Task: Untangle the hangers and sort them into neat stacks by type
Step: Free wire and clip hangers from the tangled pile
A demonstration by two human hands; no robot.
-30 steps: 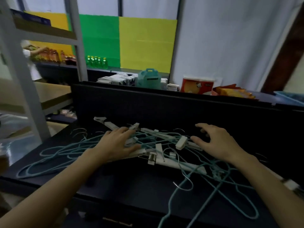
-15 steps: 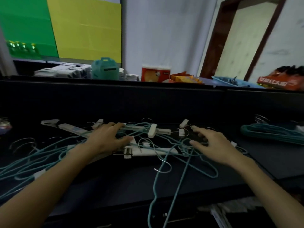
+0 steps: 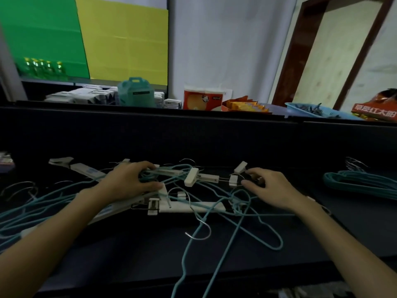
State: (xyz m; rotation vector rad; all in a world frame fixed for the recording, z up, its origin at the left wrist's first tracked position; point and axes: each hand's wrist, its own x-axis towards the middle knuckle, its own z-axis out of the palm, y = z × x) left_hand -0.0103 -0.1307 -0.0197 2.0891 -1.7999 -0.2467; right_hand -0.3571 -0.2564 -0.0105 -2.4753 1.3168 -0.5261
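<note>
A tangle of teal wire hangers (image 3: pixel 234 214) and white clip hangers (image 3: pixel 193 206) lies on the dark table (image 3: pixel 139 250). My left hand (image 3: pixel 131 181) rests on the left part of the pile, fingers curled around teal wires and a white clip hanger. My right hand (image 3: pixel 270 188) is on the right part, fingers spread, touching the wire beside a white clip (image 3: pixel 233 180). More teal hangers (image 3: pixel 32 209) trail off to the left. A neat stack of teal hangers (image 3: pixel 363 183) lies at the far right.
A dark partition wall (image 3: pixel 193 136) closes the back of the table. Behind it stand boxes, a teal jug (image 3: pixel 136 92), a red-and-white package (image 3: pixel 203 100), snack packs and a blue tray (image 3: pixel 311 109). A few bare wire hooks (image 3: pixel 354 164) lie behind the teal stack.
The view swung to the right, bringing the doorway and the stacked teal hangers into sight. Both hands stayed on the tangle, and the right hand edged towards the white clip.
</note>
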